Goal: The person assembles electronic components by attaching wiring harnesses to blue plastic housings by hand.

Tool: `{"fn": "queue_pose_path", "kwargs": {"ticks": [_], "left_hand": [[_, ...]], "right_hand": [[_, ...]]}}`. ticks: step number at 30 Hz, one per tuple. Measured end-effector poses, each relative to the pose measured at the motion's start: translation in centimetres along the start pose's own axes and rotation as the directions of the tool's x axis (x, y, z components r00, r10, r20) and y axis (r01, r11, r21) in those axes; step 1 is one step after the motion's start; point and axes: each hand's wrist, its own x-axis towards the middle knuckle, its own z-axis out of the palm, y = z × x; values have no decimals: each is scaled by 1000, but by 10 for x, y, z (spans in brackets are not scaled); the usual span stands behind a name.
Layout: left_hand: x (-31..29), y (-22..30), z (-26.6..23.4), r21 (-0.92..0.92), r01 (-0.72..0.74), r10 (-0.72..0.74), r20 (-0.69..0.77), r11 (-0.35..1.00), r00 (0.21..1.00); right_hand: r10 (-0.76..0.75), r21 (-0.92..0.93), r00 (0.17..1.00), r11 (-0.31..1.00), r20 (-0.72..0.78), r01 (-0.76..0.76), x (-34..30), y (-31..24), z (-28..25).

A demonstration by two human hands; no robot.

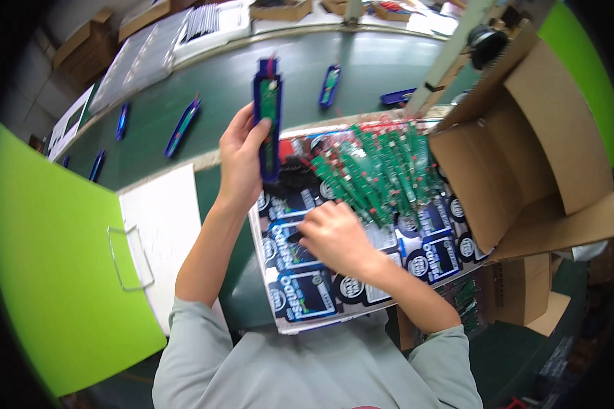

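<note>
My left hand [242, 153] is raised over the left edge of the work surface. Its fingers and thumb grip a long blue plastic housing [268, 123] upright, with a narrow green circuit board and a red wire inside. My right hand [334, 235] hovers low over a printed board [307, 296] with dark patterned labels, its fingers pinched together. Something small and dark shows at those fingertips, too little to name. A heap of green circuit boards [382, 170] with red wires lies just beyond it. Beside the heap is a pile of black parts [293, 176].
Several blue housings, such as one [183, 128] at the left and one [329, 86] further back, lie on the green bench [225, 88]. An open cardboard box [546, 136] stands at the right. A lime green panel [61, 266] and white sheet [167, 238] are at the left.
</note>
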Motion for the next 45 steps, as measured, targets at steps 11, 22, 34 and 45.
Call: {"fn": "queue_pose_path", "kwargs": {"ticks": [11, 22, 34, 45], "left_hand": [[50, -23, 23, 107, 80, -85, 45, 991, 995], [157, -81, 113, 497, 87, -197, 174, 863, 965], [243, -200, 263, 585, 201, -269, 31, 786, 963], [277, -258, 303, 654, 218, -338, 62, 724, 939]], "right_hand": [[5, 355, 991, 934, -131, 42, 1, 3, 20], [-176, 205, 967, 955, -186, 213, -12, -6, 49], [-122, 459, 979, 869, -165, 186, -31, 8, 55], [-38, 575, 993, 812, -115, 98, -45, 0, 77]]}}
